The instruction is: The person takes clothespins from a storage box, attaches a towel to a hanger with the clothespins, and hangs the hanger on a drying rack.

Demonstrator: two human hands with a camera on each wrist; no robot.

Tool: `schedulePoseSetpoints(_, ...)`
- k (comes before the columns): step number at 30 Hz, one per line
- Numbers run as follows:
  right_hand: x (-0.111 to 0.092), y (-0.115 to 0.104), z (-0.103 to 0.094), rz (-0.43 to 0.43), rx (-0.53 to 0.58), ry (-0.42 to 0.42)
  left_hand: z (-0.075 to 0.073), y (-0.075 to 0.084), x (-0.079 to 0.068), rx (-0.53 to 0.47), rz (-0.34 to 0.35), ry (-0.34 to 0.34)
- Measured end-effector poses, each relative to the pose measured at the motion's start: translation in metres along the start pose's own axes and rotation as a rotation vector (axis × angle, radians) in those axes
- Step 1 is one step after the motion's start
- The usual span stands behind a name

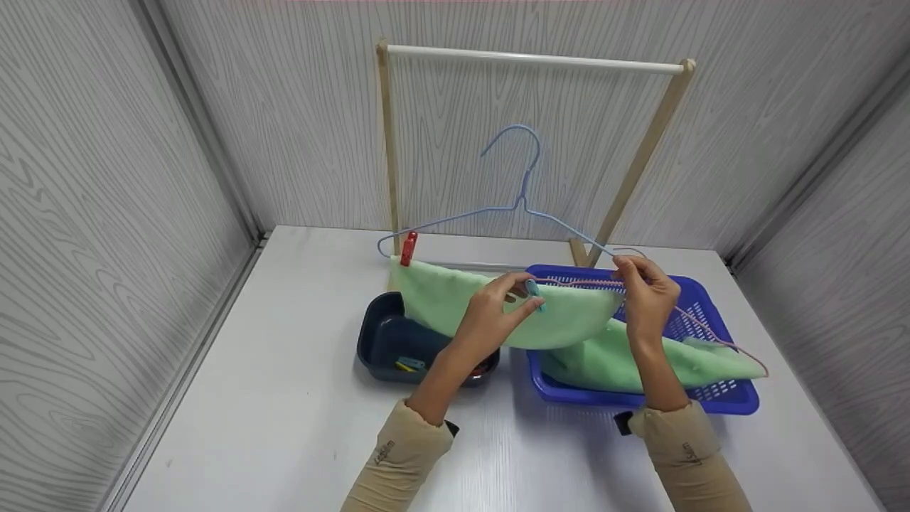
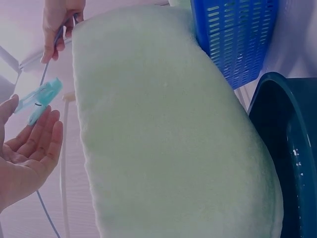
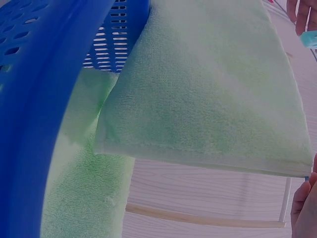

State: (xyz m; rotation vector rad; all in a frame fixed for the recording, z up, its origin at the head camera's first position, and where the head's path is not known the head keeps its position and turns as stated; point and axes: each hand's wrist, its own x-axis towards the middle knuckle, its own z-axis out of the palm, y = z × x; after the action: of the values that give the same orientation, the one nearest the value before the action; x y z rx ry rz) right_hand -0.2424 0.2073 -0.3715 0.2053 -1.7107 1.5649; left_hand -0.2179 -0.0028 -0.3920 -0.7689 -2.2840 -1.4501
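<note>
Across the narrow gap between tub [image 1: 365, 340] and basket [image 1: 743, 405], the towel [image 1: 561, 321] hangs at the hanger [image 1: 524, 202], a red clip [image 1: 407, 251] on its left corner. Your right hand [image 1: 648, 295] pinches the hanger and towel at the right corner; your left hand [image 1: 492, 313] pinches a teal clip [image 1: 532, 287] near the top edge. You have table [image 1: 284, 341] stretching wide left of the tub. Small clips [image 1: 411, 363] lie in the tub; the basket holds a second towel [image 1: 611, 361] and a pink hanger [image 1: 700, 326], one end past the right rim.
</note>
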Motion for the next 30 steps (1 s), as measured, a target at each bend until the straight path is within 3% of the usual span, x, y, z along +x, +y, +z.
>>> schedulePoseSetpoints(30,-0.003,0.000,0.001,0.022,0.037,-0.001,0.007,0.014,0.014,0.055,-0.023,-0.060)
